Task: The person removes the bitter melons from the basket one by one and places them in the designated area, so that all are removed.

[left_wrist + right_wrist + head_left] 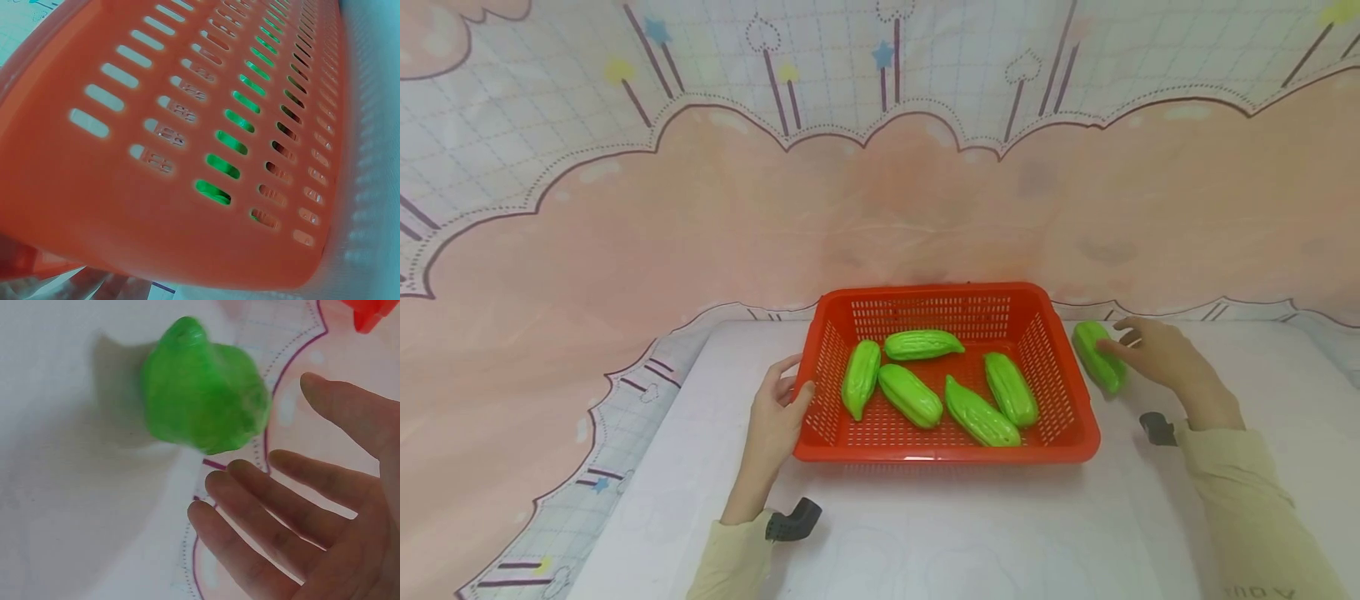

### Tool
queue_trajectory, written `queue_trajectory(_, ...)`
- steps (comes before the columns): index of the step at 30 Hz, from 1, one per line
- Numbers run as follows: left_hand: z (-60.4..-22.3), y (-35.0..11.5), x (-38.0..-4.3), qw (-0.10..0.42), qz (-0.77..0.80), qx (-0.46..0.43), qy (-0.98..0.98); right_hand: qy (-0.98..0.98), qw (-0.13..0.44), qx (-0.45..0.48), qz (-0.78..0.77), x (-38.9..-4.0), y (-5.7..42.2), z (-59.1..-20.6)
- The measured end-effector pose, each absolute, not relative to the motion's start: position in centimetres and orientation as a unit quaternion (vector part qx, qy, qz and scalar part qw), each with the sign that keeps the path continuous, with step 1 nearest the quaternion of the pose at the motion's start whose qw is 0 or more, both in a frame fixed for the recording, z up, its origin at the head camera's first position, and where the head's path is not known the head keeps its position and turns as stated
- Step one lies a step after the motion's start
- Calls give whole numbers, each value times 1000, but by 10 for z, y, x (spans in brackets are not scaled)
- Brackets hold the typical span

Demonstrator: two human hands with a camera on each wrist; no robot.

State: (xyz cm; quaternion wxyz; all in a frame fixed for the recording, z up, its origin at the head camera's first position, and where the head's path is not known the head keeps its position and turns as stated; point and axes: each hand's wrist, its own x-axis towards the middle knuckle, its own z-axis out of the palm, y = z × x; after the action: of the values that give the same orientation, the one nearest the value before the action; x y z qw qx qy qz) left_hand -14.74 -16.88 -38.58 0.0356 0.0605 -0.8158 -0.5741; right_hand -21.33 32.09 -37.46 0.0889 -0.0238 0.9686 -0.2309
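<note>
A red plastic basket (946, 455) with slotted walls stands in the middle of the white table. Inside it lie several light-green bitter melons (910, 396), ridged and tapered at one end. My left hand (771, 421) grips the basket's left side, thumb over the rim and fingers against the outer wall. One more bitter melon (1099, 358) lies outside, just right of the basket, under my right hand (1165, 360). In the right wrist view, the fingers (275, 494) are spread and relaxed beside that melon (206, 394), with a gap between them.
A patterned pink and white cloth (925, 208) hangs behind the table's far edge, close behind the basket. Each wrist carries a small black camera piece (795, 520). White tabletop (970, 533) stretches in front of the basket.
</note>
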Motion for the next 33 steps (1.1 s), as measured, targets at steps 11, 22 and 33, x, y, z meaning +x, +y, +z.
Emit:
queue_trajectory(11,-388,-170,-149,40,-575,59,-815,968,55,-59,-239,-209,309,-363)
queue_trajectory(22,-387,-170,-148,39,-572,57,-817,969,48,-71,-233,-204,293,-349)
queue_trajectory(33,-387,-170,-148,38,-572,58,-817,972,36,-79,-218,-199,276,-338)
